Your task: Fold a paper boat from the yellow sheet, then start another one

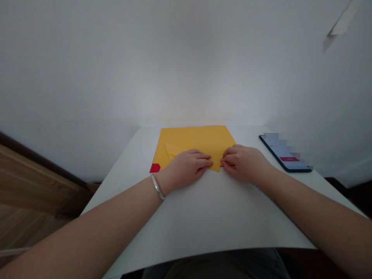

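A yellow sheet of paper [197, 136] lies on the white table, its far edge close to the wall. Small folded flaps show on its near left part, and a red patch [155, 167] marks its near left corner. My left hand [188, 166] rests on the paper's near side, fingers stretched out over a folded part. At the near right edge, my right hand [241, 161] has thumb and fingers closed on the paper, with a sliver of red beside the fingertips. Both hands hide parts of the near edge. A silver bangle [157, 186] circles my left wrist.
To the right of the paper lies a phone [286, 153] with its screen lit and partly blurred. The white table [215, 224] meets a pale wall [186, 62] at the back. Wooden furniture [35, 186] stands at the left, below the tabletop.
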Tool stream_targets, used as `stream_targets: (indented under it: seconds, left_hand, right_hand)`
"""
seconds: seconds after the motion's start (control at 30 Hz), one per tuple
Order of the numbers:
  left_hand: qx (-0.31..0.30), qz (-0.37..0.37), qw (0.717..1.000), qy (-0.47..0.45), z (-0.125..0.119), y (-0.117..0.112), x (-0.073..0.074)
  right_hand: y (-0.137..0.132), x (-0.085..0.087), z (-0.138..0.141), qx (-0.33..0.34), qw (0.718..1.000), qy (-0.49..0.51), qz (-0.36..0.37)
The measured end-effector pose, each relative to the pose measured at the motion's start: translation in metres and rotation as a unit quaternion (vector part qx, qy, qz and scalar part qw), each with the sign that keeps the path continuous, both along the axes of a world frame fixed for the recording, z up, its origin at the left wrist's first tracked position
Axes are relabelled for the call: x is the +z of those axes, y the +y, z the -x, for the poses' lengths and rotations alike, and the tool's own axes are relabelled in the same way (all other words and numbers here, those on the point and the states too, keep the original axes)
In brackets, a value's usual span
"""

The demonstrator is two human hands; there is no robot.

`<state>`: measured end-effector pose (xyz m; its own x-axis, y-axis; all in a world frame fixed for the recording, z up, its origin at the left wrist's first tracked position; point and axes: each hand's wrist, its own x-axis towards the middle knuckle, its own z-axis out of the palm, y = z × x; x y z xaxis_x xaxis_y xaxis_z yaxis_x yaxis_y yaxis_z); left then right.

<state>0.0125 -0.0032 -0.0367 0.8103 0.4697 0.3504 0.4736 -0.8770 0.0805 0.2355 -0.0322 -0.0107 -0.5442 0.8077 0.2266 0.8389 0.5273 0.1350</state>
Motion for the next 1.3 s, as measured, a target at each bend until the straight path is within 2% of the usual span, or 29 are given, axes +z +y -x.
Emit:
stream_targets:
  seconds: [0.3, 0.5, 0.77, 0.97, 1.1, 1.2, 1.3]
  left_hand:
    - [-0.002, -0.006, 1.0, 0.008, -0.003, -0.001, 0.001]
    - [0.028, 0.001, 0.999, 0.016, -0.005, -0.004, 0.003]
    - [0.098, -0.045, 0.994, 0.032, -0.006, -0.007, 0.007]
    - [0.12, -0.044, 0.992, 0.014, -0.004, -0.006, 0.005]
    - [0.101, -0.058, 0.993, 0.007, -0.004, -0.006, 0.005]
    - [0.088, -0.077, 0.993, -0.005, -0.004, -0.006, 0.006]
    - [0.096, -0.109, 0.988, -0.046, -0.003, -0.007, 0.006]
  right_hand:
    - [-0.002, -0.007, 0.009, 0.082, 0.996, 0.013, -0.022]
    - [0.0, -0.005, 0.011, 0.039, 0.999, 0.025, 0.011]
    - [0.0, -0.005, 0.011, 0.008, 0.999, 0.048, 0.01]
    - [0.007, -0.014, 0.005, 0.007, 0.991, 0.134, 0.025]
    - [0.014, -0.021, 0.003, 0.037, 0.98, 0.187, 0.064]
    - [0.016, -0.025, 0.004, 0.053, 0.958, 0.263, 0.103]
    - [0.015, -0.024, 0.004, 0.016, 0.928, 0.352, 0.117]
